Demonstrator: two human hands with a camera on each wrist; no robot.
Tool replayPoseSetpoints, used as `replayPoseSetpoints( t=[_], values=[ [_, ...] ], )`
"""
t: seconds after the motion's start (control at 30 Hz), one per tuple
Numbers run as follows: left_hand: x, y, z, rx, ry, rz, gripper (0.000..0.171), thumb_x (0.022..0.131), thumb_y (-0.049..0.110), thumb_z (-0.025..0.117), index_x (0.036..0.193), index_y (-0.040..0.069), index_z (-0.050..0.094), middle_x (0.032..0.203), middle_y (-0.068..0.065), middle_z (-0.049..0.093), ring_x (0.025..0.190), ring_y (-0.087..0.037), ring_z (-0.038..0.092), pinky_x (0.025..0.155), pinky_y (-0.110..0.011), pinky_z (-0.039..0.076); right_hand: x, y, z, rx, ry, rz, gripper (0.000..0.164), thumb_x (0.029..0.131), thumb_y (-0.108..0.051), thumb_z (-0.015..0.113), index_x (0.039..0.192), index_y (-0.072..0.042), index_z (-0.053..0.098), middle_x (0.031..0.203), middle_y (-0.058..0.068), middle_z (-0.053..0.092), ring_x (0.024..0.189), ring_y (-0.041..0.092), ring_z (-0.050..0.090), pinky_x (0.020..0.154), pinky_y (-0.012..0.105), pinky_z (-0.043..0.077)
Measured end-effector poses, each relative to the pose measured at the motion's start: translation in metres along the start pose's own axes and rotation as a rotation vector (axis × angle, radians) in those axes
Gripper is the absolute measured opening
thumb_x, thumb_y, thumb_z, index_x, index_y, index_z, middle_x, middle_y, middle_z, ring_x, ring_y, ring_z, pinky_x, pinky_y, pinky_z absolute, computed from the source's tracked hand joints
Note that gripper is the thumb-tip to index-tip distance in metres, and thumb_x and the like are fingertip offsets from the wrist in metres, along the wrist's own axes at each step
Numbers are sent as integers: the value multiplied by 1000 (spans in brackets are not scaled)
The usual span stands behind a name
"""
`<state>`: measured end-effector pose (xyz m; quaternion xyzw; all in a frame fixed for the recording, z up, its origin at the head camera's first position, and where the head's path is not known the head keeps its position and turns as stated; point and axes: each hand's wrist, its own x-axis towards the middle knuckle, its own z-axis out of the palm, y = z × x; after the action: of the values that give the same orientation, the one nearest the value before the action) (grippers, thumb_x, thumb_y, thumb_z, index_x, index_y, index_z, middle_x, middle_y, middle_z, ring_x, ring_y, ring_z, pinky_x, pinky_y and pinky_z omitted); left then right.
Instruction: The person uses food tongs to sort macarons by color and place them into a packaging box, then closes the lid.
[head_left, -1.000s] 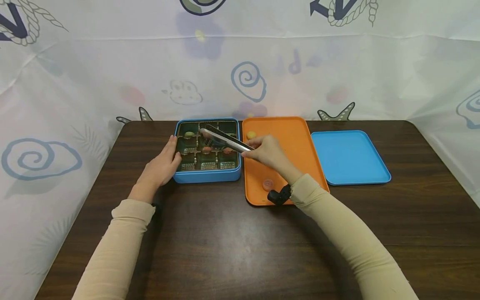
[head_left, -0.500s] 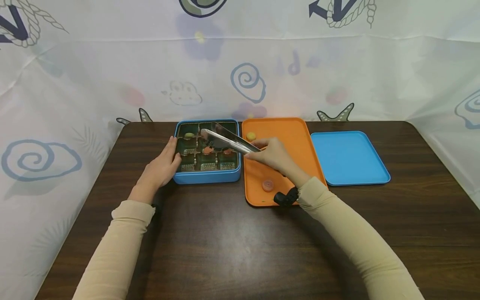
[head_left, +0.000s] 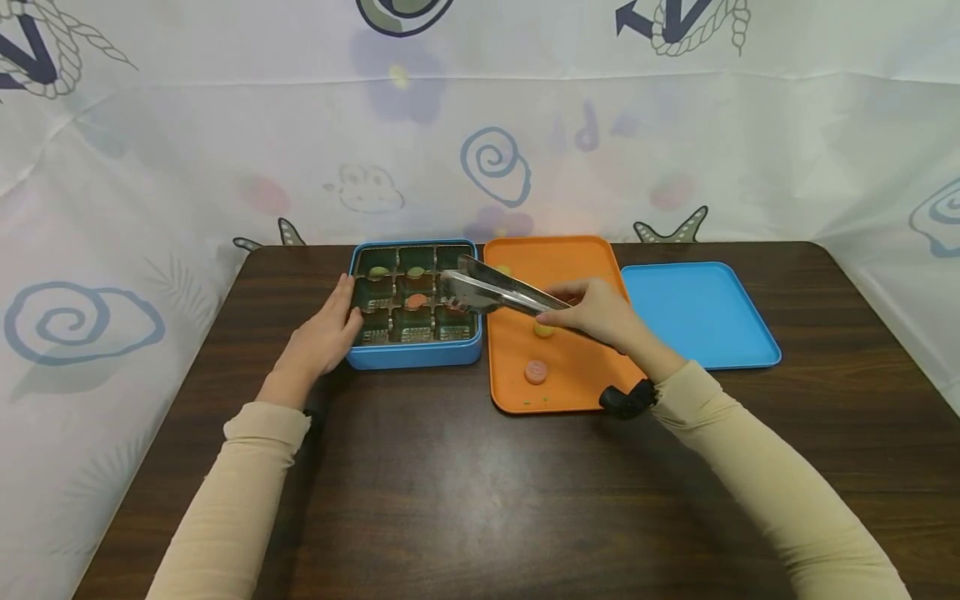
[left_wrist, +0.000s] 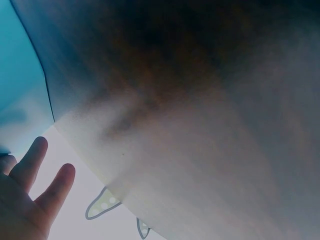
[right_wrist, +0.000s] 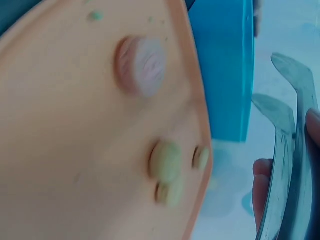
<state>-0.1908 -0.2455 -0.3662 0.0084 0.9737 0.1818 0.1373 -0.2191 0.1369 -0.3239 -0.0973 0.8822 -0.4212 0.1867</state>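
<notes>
Tongs (head_left: 517,296) are grasped between the thumb and fingers of our right hand (head_left: 600,312), their parted tips over the blue box (head_left: 416,358) near its right edge, toward the far edge of the worktop (head_left: 450,467). We rest our left hand (head_left: 322,333), fingers extended and released, against the box's left edge. We see green pieces (head_left: 378,272) in the box's far-left and far-middle compartments, an orange piece (head_left: 416,302) in its centre one, and a pink disc (head_left: 536,372) near the near-left corner of the orange tray (head_left: 570,383).
</notes>
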Motion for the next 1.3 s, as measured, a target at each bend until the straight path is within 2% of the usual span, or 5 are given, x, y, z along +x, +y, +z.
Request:
replayPoseSetpoints(
  t=[0.23, 0.6, 0.93, 1.13, 1.3],
  values=[
    [0, 1, 0, -1, 3, -1, 63, 102, 41, 14, 153, 17, -16, 162, -5, -14, 143, -45, 23, 108, -70, 22, -15, 26, -19, -55, -5, -29, 57, 82, -31, 74, 132, -8, 58, 132, 16, 60, 119, 31, 59, 94, 44, 52],
    [0, 4, -1, 6, 9, 7, 63, 103, 41, 14, 153, 16, -14, 162, -6, -13, 142, -44, 25, 109, -66, 26, -43, 45, -35, -120, -26, -21, 55, 82, -27, 75, 129, -3, 60, 124, 21, 63, 110, 34, 62, 87, 42, 55],
    [0, 3, -2, 2, 9, 8, 63, 103, 40, 14, 153, 15, -14, 162, -6, -13, 143, -44, 23, 110, -65, 25, -51, 55, -37, -157, -58, -31, 47, 79, -28, 78, 120, -8, 66, 112, 14, 69, 99, 25, 65, 80, 35, 54],
    [0, 3, -2, 5, 3, 2, 62, 103, 40, 13, 153, 15, -14, 161, -5, -15, 142, -44, 25, 109, -67, 26, -54, 58, -35, -164, -103, -47, 53, 79, -31, 77, 123, -4, 64, 118, 18, 67, 108, 30, 64, 90, 44, 53],
    [-2, 2, -1, 5, 6, 7, 63, 103, 40, 13, 153, 15, -14, 162, -7, -13, 142, -44, 26, 109, -65, 27, -55, 59, -33, -169, -105, -55, 50, 80, -29, 77, 122, -3, 64, 116, 18, 68, 105, 29, 64, 88, 44, 53]
  ],
)
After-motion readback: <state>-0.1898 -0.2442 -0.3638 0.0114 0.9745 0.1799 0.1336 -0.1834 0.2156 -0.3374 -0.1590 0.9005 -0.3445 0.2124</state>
